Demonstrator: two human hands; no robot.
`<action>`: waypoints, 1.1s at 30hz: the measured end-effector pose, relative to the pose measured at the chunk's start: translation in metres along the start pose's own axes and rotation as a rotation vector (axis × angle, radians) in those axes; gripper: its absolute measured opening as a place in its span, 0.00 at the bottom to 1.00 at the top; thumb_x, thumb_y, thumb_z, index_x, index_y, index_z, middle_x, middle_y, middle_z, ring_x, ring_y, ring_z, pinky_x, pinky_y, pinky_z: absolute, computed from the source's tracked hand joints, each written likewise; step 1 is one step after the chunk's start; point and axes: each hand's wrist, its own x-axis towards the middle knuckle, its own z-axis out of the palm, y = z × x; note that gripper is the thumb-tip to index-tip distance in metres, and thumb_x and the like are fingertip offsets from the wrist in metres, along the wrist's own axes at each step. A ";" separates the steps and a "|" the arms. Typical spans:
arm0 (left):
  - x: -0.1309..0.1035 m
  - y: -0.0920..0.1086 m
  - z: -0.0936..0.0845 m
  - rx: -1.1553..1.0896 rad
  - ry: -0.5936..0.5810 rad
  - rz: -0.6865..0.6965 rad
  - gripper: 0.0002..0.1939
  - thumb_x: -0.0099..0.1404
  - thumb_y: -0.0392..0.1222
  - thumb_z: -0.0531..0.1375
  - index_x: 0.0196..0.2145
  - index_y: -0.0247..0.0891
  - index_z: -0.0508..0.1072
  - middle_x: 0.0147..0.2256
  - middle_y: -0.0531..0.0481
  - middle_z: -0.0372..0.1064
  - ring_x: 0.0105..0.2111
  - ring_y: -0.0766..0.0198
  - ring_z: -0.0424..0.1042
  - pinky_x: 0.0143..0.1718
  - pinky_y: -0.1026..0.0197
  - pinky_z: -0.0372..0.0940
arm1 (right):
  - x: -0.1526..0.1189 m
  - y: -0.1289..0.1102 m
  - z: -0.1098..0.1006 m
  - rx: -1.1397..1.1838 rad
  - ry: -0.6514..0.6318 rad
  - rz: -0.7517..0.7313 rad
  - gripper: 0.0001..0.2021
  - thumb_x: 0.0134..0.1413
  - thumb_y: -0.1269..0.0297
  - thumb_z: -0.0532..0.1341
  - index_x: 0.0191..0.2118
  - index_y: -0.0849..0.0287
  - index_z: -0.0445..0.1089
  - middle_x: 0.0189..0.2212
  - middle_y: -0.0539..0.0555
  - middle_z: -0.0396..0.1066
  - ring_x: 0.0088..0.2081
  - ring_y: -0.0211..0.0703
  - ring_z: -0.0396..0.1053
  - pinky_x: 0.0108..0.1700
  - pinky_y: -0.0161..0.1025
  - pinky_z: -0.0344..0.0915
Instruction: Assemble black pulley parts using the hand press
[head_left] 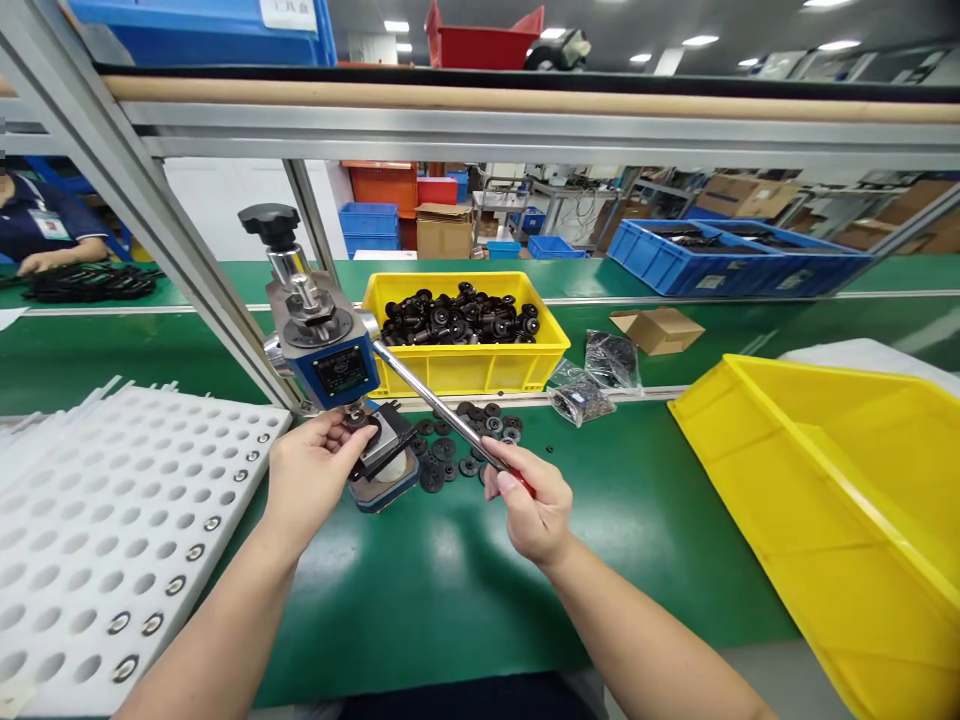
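Forearms [630, 620] nearest, reaching in over the green counter [450, 620]; white foam tray [187, 420] near left, big yellow bin [825, 500] near right. Left grip [311, 470] is pinched, thumb against fingers, on a small dark round piece [367, 424] in the blue hand press [337, 370], left of centre; fingers partly cover it, so can't tell whether it's seated. Right grip [536, 505] is wrapped round the red handle [523, 483] of the press's steel lever [435, 400]. Loose black gears [442, 449] lie just right of the press base; smaller yellow bin [469, 370] of black parts on their far side. Handling, judged by look: piece should be light, stiff, smooth, possibly slippery; take it by the rim, fingertips kept low. Lever looks rigid, solid; best held at the red end.
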 end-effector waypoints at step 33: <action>-0.138 -0.106 -0.054 0.056 0.150 -0.130 0.13 0.65 0.49 0.59 0.44 0.40 0.72 0.47 0.39 0.73 0.50 0.51 0.71 0.55 0.47 0.62 | 0.068 0.072 -0.008 -0.400 -0.602 0.368 0.19 0.43 0.65 0.71 0.45 0.57 0.76 0.40 0.56 0.77 0.40 0.50 0.76 0.45 0.45 0.73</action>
